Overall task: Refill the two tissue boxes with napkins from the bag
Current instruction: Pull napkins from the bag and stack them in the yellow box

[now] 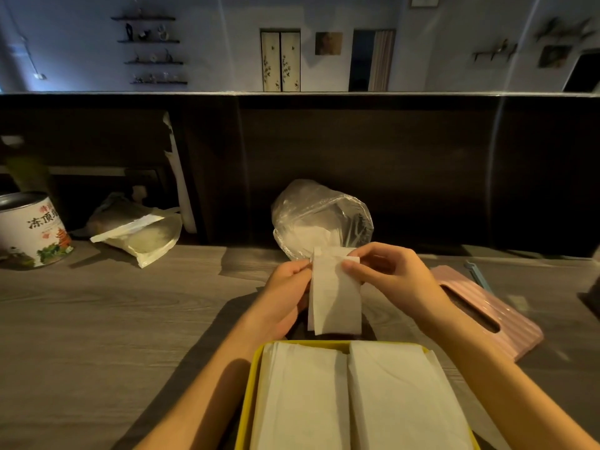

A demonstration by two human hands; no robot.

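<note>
Both forearms reach forward from the near edge and meet above the wooden table [97, 319]. The left hand [285, 287] pinches the left upper edge of a folded white napkin [336, 297], fingers curled, palm turned inward. The right hand [389, 274] pinches the napkin's upper right corner between thumb and fingertips, wrist bent down. The napkin hangs upright between them, over the far rim of the yellow tissue box [250, 401], which lies open at the near edge and holds two stacks of napkins side by side. The clear plastic bag [321, 212] of napkins stands just beyond the hands. The pink tissue box [493, 316] lies to the right, slot upward. A printed tin [32, 232] stands far left.
</note>
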